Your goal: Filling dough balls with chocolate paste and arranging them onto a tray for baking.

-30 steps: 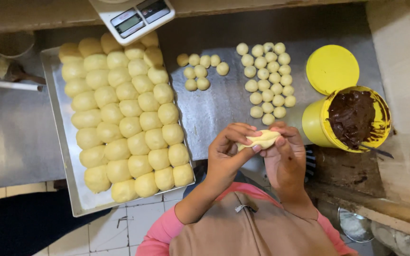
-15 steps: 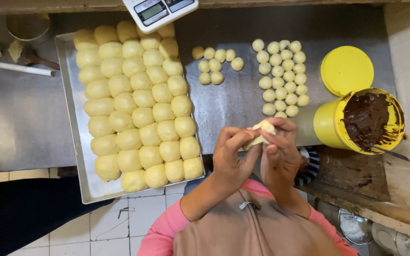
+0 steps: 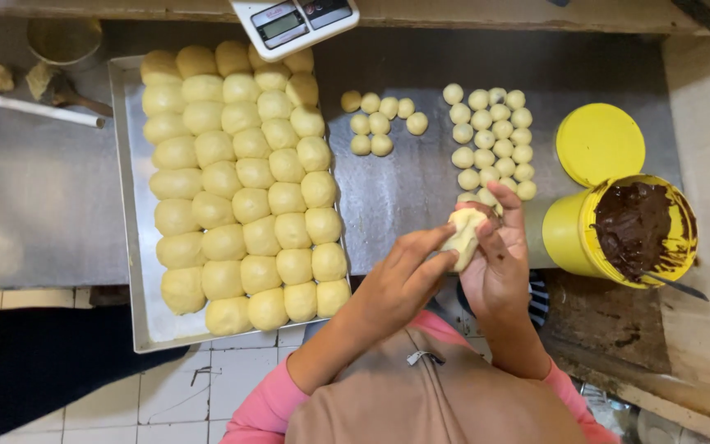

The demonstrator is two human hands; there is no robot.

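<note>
Pinching dough piece in both grips, left hand, right hand; bare counter beyond

A metal tray packed with rows of dough balls sits beside small dough pieces, a digital scale, a yellow lid and a yellow tub of chocolate filling.

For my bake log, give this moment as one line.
left hand: pinching dough piece | right hand: cupping it | tray: full of dough balls | chocolate tub: open
</note>
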